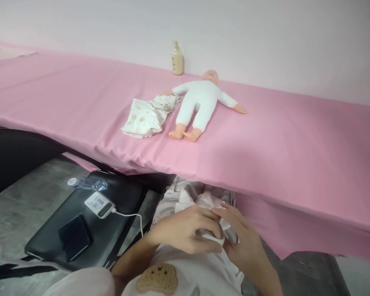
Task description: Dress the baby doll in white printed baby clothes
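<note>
Both my hands rest in my lap below the table edge. My left hand [185,228] is curled over a bunched white cloth [216,237], fingers closed on it. My right hand [242,232] lies against the same cloth from the right, fingers bent around it. A baby doll [199,102] in a white suit lies on its back on the pink table [296,152], well beyond my hands. A folded printed baby garment [144,117] lies just left of the doll, touching its arm.
A cream bottle [177,59] stands by the wall behind the doll. At my left a black chair seat [123,197] holds a dark phone [74,237], a power bank [99,204] with a white cable, and a water bottle [86,183].
</note>
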Demonstrator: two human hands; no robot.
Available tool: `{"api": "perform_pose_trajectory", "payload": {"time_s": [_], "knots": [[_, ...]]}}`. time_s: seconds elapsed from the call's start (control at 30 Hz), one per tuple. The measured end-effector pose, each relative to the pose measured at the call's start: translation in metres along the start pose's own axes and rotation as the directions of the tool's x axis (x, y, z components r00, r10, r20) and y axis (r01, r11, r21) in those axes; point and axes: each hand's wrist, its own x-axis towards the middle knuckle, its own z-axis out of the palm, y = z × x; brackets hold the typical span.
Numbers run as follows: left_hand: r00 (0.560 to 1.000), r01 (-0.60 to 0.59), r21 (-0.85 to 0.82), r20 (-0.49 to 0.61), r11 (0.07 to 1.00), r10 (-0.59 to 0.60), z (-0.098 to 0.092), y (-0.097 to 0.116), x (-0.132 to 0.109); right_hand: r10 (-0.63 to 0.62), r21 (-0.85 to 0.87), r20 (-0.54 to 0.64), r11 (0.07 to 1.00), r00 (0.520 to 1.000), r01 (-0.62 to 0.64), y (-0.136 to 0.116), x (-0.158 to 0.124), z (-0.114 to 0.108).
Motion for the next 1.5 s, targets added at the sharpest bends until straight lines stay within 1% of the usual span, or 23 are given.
{"api": "perform_pose_trajectory", "payload": {"time_s": [0.1, 0.23, 0.37, 0.43, 0.5, 0.53, 0.6, 0.63, 0.7, 0.73, 0.77, 0.83, 0.9, 0.93, 1.0, 1.07, 1.1, 1.17, 1.23, 1.3, 1.37, 1.4, 1.5], "knots": [[0.996, 0.082, 0.036, -0.038, 0.996, -0.081, -0.002, -0.002, -0.005, 0.084, 0.072, 0.07, 0.993, 0.994, -0.089, -0.001, -0.001, 0.001], [0.979, 0.174, 0.034, -0.112, 0.984, -0.169, -0.01, -0.006, -0.014, 0.108, 0.163, 0.178, 0.977, 0.978, -0.137, 0.0, -0.007, -0.005], [0.982, 0.141, -0.027, -0.121, 0.99, -0.144, -0.011, -0.007, -0.017, 0.096, 0.413, 0.255, 0.889, 0.962, -0.199, -0.001, -0.012, -0.005], [0.98, 0.117, -0.083, -0.15, 0.99, -0.128, -0.013, -0.006, -0.019, 0.11, 0.464, 0.264, 0.857, 0.958, -0.227, 0.001, -0.015, -0.004], [0.981, 0.089, -0.154, -0.158, 0.984, -0.113, -0.018, -0.005, -0.021, 0.154, 0.451, 0.274, 0.851, 0.949, -0.268, 0.007, -0.019, -0.004], [0.989, 0.062, -0.194, -0.119, 0.979, -0.086, -0.022, -0.005, -0.023, 0.172, 0.431, 0.276, 0.857, 0.945, -0.282, 0.01, -0.022, -0.004], [0.997, -0.013, -0.263, 0.07, 0.965, 0.033, -0.032, -0.005, -0.026, 0.197, 0.382, 0.267, 0.877, 0.943, -0.291, 0.018, -0.026, -0.006], [0.977, -0.05, -0.283, 0.187, 0.958, 0.107, -0.037, -0.005, -0.028, 0.209, 0.363, 0.251, 0.885, 0.945, -0.292, 0.021, -0.028, -0.008], [0.908, -0.097, -0.284, 0.368, 0.954, 0.202, -0.046, -0.006, -0.03, 0.223, 0.358, 0.196, 0.891, 0.955, -0.281, 0.026, -0.031, -0.016], [0.89, -0.088, -0.265, 0.412, 0.96, 0.196, -0.048, -0.007, -0.03, 0.226, 0.364, 0.161, 0.891, 0.961, -0.271, 0.027, -0.033, -0.022], [0.896, -0.055, -0.227, 0.419, 0.972, 0.149, -0.05, -0.007, -0.031, 0.224, 0.368, 0.132, 0.894, 0.966, -0.257, 0.027, -0.034, -0.029], [0.946, 0.068, -0.089, 0.322, 0.994, -0.035, -0.048, -0.008, -0.03, 0.241, 0.341, 0.081, 0.905, 0.967, -0.254, 0.025, -0.035, -0.041], [0.97, 0.215, 0.107, 0.09, 0.971, -0.224, -0.042, -0.008, -0.028, 0.263, 0.242, 0.041, 0.933, 0.964, -0.265, 0.022, -0.037, -0.05], [0.962, 0.274, 0.205, -0.052, 0.94, -0.269, -0.039, -0.007, -0.026, 0.269, 0.155, 0.021, 0.951, 0.963, -0.269, 0.021, -0.037, -0.053], [0.923, 0.353, 0.358, -0.287, 0.865, -0.258, -0.032, -0.003, -0.023, 0.242, -0.089, -0.036, 0.966, 0.97, -0.245, 0.02, -0.037, -0.053], [0.886, 0.407, 0.459, -0.407, 0.79, -0.22, -0.028, 0.002, -0.021, 0.16, -0.335, -0.079, 0.925, 0.984, -0.177, 0.02, -0.037, -0.049], [0.876, 0.433, 0.492, -0.427, 0.755, -0.224, -0.027, 0.003, -0.02, 0.118, -0.428, -0.081, 0.893, 0.99, -0.141, 0.021, -0.037, -0.046], [0.871, 0.472, 0.541, -0.406, 0.696, -0.275, -0.026, 0.004, -0.021, 0.06, -0.552, -0.071, 0.829, 0.996, -0.089, 0.024, -0.037, -0.042], [0.863, 0.504, 0.563, -0.35, 0.655, -0.364, -0.027, 0.001, -0.022, 0.069, -0.648, -0.086, 0.754, 0.994, -0.108, 0.028, -0.039, -0.04], [0.84, 0.54, 0.538, -0.3, 0.648, -0.451, -0.026, -0.004, -0.025, 0.091, -0.697, -0.103, 0.703, 0.991, -0.137, 0.032, -0.041, -0.041], [0.821, 0.57, 0.433, -0.27, 0.699, -0.503, -0.024, -0.008, -0.027, 0.126, -0.686, -0.096, 0.71, 0.987, -0.157, 0.037, -0.043, -0.042], [0.816, 0.578, 0.336, -0.263, 0.743, -0.515, -0.023, -0.01, -0.028, 0.145, -0.669, -0.096, 0.723, 0.985, -0.172, 0.039, -0.045, -0.042], [0.807, 0.542, -0.051, -0.249, 0.839, -0.536, -0.02, -0.011, -0.026, 0.198, -0.624, -0.166, 0.737, 0.966, -0.258, 0.044, -0.049, -0.044]]}}
